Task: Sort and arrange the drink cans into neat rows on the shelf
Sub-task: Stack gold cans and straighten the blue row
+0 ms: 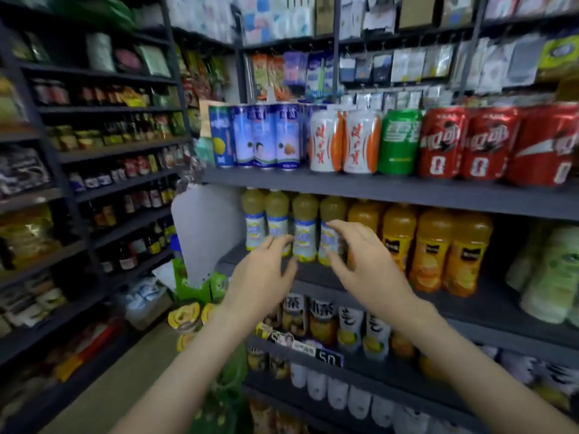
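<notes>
While my left hand (pixel 261 278) and right hand (pixel 365 261) hung empty and loosely open below the dark grey metal shelf (pixel 376 191), it carried tall blue-and-white cans (pixel 266 139), white-and-orange cans (pixel 344 142), one green can (pixel 399 142) and red cans (pixel 463 142), grouped by colour; little seemed left.

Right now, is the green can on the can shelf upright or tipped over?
Upright. The green can stands on its base on the shelf, between a white-and-orange can and a red can.

Orange juice bottles (pixel 432 249) — hanging packets (pixel 407 64) above
</notes>
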Available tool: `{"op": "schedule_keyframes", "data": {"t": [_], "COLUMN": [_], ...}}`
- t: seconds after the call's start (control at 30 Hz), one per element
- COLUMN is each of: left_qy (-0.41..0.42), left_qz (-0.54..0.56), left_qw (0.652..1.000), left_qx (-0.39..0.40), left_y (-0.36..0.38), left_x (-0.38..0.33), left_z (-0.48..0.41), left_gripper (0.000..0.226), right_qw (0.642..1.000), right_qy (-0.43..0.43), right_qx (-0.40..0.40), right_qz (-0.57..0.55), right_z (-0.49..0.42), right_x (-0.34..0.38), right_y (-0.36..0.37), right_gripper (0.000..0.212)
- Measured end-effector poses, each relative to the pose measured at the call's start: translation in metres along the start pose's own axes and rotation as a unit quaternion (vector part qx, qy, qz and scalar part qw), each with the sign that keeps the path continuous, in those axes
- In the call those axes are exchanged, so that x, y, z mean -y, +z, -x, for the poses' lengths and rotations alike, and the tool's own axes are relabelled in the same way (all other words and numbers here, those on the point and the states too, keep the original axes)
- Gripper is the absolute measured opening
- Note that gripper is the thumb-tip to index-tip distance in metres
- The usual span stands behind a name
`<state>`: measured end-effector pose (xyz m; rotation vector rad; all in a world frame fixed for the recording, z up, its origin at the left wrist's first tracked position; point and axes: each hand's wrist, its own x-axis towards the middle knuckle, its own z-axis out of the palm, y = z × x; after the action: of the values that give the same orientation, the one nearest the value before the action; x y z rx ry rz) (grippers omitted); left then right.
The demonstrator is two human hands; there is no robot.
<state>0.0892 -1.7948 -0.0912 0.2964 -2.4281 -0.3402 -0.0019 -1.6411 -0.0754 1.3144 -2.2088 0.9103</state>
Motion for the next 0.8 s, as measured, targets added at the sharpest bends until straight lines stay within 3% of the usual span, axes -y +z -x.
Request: {"op": "schedule_keyframes", "data": {"t": [0.3, 0.53, 0.67, 0.8], "left_qy": [0.005, -0.085, -0.109, -0.084], "left_qz": [0.057, 0.132, 0.219, 0.237], "left_qw": [0.996, 0.980, 0.964, 0.967], "left_qx": [-0.074, -0.123, -0.102, -0.049], "left_y": [-0.087, -0.123, -0.125, -0.114], "left_x": [0.064, 0.152, 0.202, 0.240], "left_z": [-0.094, -0.150, -0.183, -0.212], "left_gripper": [0.028, 0.014, 0.016, 0.015], "right_qw": [0.997, 0.994, 0.994, 0.995], "right_qy": [-0.078, -0.102, -0.095, -0.049], "right_qx": [-0.023, -0.043, -0.053, -0.070], "right_qz": [0.001, -0.001, 0.021, 0.045], "right_z": [-0.111, -0.180, -0.214, -0.251], "right_x": [0.000, 0.020, 0.035, 0.053], "right_y": [-0.026, 0.012, 0.038, 0.061], "right_gripper": [0.043, 0.043, 0.046, 0.048]}}
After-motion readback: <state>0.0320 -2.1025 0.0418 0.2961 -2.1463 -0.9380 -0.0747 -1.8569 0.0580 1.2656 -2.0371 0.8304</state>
